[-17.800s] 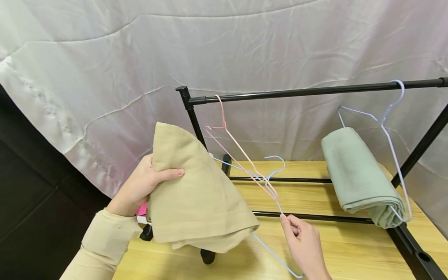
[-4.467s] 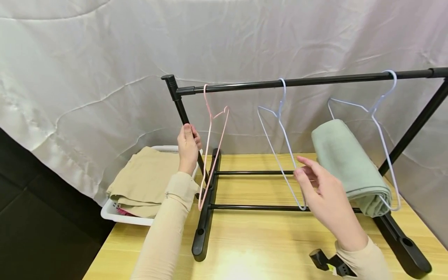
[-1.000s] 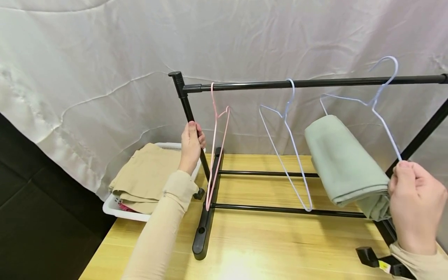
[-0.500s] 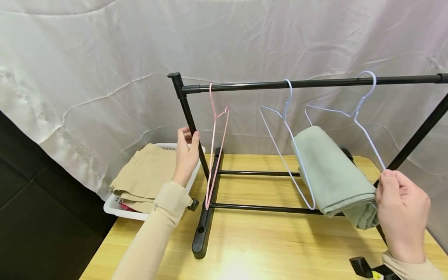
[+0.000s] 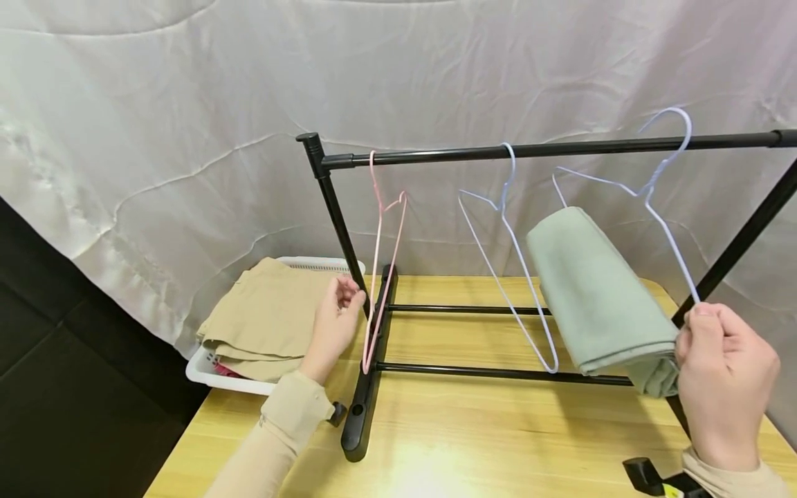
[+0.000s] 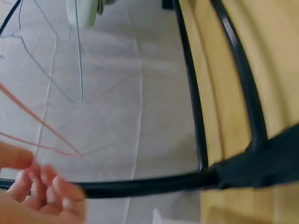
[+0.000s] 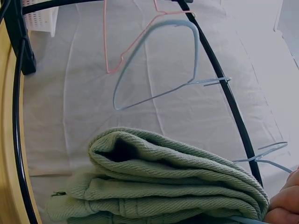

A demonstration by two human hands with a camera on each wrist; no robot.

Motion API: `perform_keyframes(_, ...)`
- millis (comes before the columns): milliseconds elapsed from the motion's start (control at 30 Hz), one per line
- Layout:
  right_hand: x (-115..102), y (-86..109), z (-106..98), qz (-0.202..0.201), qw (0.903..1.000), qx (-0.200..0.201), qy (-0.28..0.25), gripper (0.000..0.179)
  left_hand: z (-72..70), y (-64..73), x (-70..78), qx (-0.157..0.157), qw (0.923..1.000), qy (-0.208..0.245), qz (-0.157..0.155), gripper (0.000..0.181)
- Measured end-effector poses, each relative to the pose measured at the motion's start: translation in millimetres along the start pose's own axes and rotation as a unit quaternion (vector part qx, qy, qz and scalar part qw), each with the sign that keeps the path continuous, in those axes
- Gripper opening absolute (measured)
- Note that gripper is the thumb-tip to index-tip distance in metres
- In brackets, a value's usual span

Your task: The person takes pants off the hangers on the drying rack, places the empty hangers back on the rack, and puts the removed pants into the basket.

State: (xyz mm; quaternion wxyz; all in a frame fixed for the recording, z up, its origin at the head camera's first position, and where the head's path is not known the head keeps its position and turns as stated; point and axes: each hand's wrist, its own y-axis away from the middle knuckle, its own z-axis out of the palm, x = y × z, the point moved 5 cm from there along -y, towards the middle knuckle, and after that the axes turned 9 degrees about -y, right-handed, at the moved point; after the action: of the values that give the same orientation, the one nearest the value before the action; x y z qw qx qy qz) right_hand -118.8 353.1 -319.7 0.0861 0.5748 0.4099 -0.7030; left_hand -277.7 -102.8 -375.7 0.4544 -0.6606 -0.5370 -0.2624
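My right hand (image 5: 725, 377) grips the lower corner of a light-blue hanger (image 5: 669, 242) at the right of the head view. Its hook is raised above the black rail (image 5: 585, 147). Folded sage-green trousers (image 5: 600, 297) hang over the hanger's bottom bar; the right wrist view shows the layered edge of these trousers (image 7: 173, 172). My left hand (image 5: 336, 321) is beside the rack's left post (image 5: 339, 221), fingers loosely curled and holding nothing. Bare on the rail are a pink hanger (image 5: 376, 277) and another light-blue hanger (image 5: 517, 256).
Behind the left arm, a white basket (image 5: 202, 370) holds folded khaki cloth (image 5: 268, 311). The rack's black left foot (image 5: 358, 425) and two low crossbars stand on the wooden table (image 5: 473, 429). A pale curtain (image 5: 436, 83) hangs behind.
Over the last second, the green trousers' hanger shifted left, its hook dipping to the rail, then rising again. My left hand released the post and lowered. Earlier, it held khaki cloth, now in the basket.
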Motion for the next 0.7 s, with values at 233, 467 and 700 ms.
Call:
perform_keyframes(233,5,11.1,-5,0.018,0.9998,0.005,0.003,0.045,44.5,48.7,7.1,-0.347,0.9378,-0.002,0.003,0.02)
perform_keyframes(467,19,30.0,-3,0.03,0.9992,-0.014,0.021,0.046,97.6,71.4,8.6,-0.393,0.9101,0.094,-0.092,0.036)
perform_keyframes(700,30,51.2,11,0.056,0.9964,-0.045,0.045,0.048,158.4,78.3,17.3,-0.407,0.8862,0.172,-0.14,0.048)
